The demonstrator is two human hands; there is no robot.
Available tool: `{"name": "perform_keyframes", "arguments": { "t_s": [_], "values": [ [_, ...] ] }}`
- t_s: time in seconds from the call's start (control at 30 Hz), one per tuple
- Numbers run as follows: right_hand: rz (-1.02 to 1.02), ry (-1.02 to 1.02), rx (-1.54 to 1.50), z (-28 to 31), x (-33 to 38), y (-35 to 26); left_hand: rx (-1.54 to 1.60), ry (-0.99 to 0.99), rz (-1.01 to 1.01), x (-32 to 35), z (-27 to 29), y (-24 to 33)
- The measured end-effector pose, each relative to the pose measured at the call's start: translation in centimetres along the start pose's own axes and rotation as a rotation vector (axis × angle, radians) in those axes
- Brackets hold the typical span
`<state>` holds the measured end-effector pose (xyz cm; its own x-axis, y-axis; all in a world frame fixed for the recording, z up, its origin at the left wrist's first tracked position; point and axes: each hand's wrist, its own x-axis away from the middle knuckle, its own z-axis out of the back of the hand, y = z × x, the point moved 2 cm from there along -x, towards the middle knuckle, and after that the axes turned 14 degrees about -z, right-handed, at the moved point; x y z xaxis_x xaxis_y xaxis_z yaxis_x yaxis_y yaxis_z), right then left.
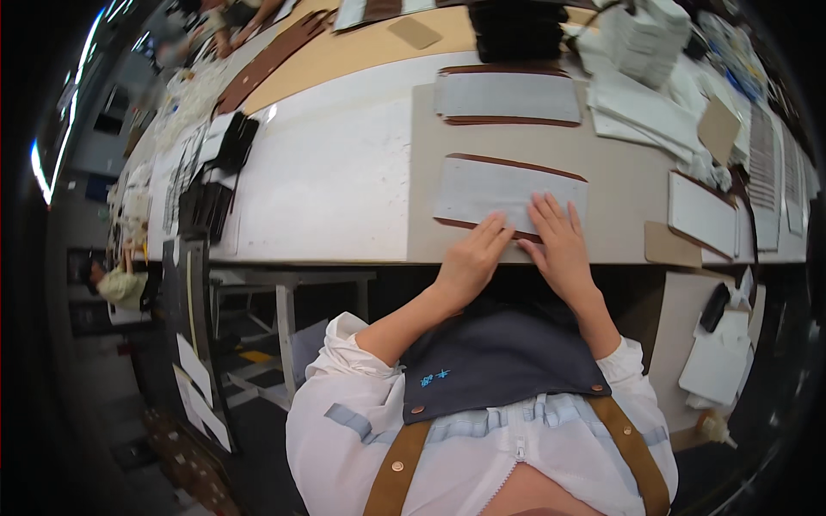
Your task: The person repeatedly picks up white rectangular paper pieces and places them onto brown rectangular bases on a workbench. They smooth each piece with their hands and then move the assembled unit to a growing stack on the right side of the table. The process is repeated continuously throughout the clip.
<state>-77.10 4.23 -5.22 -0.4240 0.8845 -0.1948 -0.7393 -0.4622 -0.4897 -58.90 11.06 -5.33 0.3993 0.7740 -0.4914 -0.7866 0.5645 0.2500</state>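
Note:
A flat panel with a pale grey face (482, 191) and reddish-brown strips along its long edges lies on a beige board (628, 193) before me. My left hand (470, 263) rests on its near edge, fingers stretched forward and close together. On the panel's near right part lies my right hand (561, 245), fingers extended and slightly apart, thumb turned toward the left hand. Both hands are open, and neither grips anything that I can see. Beyond, a similar panel (508, 96) lies on the same board, its brown edges showing on the far and near sides.
Black stacked pieces (518, 33) stand at the back. White stacked pieces (650, 43) are at the back right, a white board with brown edging (704, 213) at the right. Black folded pieces (211, 185) lie left. Brown strips (271, 64) lie far left, near another person's hand (225, 41).

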Motion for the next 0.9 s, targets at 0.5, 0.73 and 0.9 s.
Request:
{"name": "perform_keyframes", "arguments": {
  "t_s": [0.5, 0.73, 0.9],
  "values": [
    [0.152, -0.139, 0.013, 0.4, -1.9, 4.1, -1.566, 0.275, 1.091, 32.7, 31.5, -2.3],
    [0.172, 0.047, -0.120, 1.2, -1.3, 3.9, -1.445, -0.023, 1.377, 46.2, 40.2, -2.6],
    [0.160, 0.093, -0.273, 2.2, -1.0, 1.9, -1.458, 0.022, 1.008, 30.9, 39.5, -2.2]
  ]
}}
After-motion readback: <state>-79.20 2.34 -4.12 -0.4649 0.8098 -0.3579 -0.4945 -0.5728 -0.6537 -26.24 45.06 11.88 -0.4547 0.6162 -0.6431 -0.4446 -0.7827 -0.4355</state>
